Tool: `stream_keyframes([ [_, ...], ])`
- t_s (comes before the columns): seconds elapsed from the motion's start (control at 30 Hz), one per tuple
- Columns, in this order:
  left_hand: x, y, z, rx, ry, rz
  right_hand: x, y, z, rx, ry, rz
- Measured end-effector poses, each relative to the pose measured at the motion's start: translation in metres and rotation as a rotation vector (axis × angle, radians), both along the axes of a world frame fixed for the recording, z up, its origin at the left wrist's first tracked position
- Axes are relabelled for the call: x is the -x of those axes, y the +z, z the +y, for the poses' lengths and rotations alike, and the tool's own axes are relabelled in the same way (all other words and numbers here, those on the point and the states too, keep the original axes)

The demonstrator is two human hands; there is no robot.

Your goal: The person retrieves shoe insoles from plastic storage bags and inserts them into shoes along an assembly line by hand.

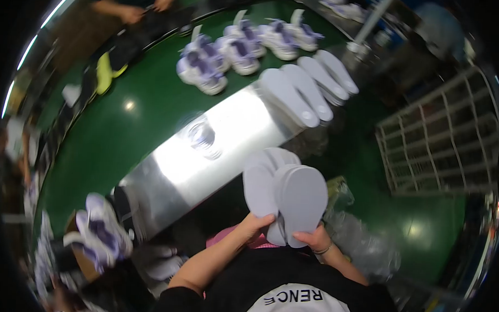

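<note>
Close to my body, my left hand (256,225) is closed around the lower end of one stack of pale grey-white insoles (259,184). A second stack of insoles (302,196) overlaps it on the right, and my right hand (314,239) grips that one at its lower end, thumb on top. Beyond them, more insoles (295,94) lie in pairs at the upper right end of the metal table (178,159). Several white and purple shoes (200,69) stand behind, on the green surface (136,86).
A wire rack (442,135) stands at the right, with clear plastic bags (364,242) below it. More shoes (101,230) sit at the lower left. Another person's hands (134,13) show at the top left, near a yellow-green item (104,74).
</note>
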State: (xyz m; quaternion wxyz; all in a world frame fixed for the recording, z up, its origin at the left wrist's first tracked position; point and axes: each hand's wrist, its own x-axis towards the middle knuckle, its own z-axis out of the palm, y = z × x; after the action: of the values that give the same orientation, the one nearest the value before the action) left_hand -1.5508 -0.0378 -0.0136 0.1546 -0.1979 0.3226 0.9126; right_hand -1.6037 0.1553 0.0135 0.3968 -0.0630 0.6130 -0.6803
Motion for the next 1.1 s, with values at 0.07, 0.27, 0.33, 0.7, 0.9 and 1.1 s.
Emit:
stream_keyframes([
  [0.07, 0.0, 0.005, 0.007, 0.033, 0.05, -0.006, 0.02, -0.005, 0.009, -0.08, 0.194, 0.032],
  [0.27, -0.007, 0.006, 0.026, 0.149, 0.382, 0.273, 0.061, 0.002, -0.012, 0.07, 0.425, 0.009],
  [0.33, -0.029, 0.008, 0.026, 0.167, 0.515, 0.288, 0.062, 0.007, -0.024, -0.059, 0.583, 0.058],
  [0.7, -0.207, -0.008, 0.038, 0.175, 1.22, 0.174, -0.043, 0.014, -0.147, -0.103, 1.071, 0.048],
  [0.9, -0.432, 0.051, 0.068, 0.452, 1.873, 0.03, -0.193, 0.019, -0.195, -0.128, 1.279, -0.054],
  [1.1, -0.707, 0.178, 0.118, 1.129, 2.391, -0.412, -0.397, 0.012, -0.245, -0.086, 1.557, -0.021],
])
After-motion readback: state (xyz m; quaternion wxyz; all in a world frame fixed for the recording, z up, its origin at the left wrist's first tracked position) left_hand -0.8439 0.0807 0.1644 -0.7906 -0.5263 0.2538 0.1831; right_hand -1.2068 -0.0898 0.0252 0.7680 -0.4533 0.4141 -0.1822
